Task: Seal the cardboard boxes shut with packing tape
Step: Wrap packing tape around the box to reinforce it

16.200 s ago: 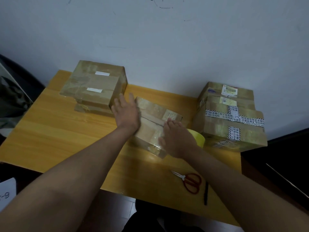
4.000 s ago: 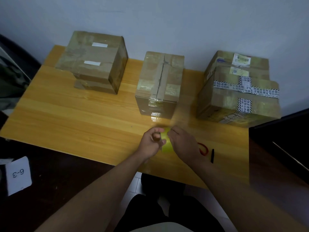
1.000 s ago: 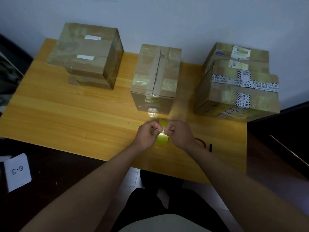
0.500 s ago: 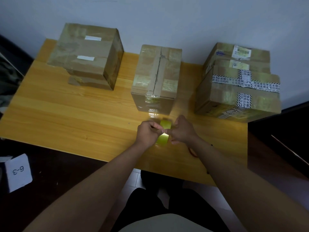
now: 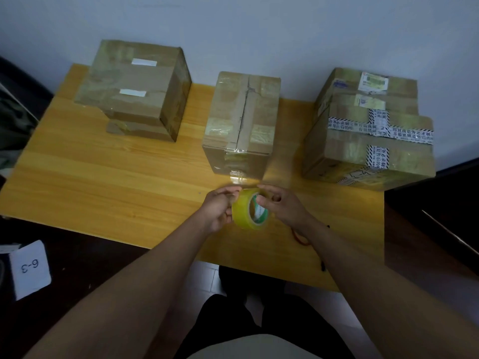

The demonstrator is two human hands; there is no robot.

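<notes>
Near table's (image 5: 103, 193) front edge, both hands, left hand (image 5: 216, 209) and right hand (image 5: 281, 206), grip tape roll (image 5: 248, 212).

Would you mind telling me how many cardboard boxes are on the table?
5, it seems: left stack, upper box on a lower box; middle box; right stack, back box and front box. Others may be hidden.

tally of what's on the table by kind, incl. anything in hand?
Cardboard boxes: 5, left stack of 2, middle box, right stack of 2
Tape roll: 1, held in both hands
Red-handled scissors: 1, mostly hidden
Total: 7
</notes>
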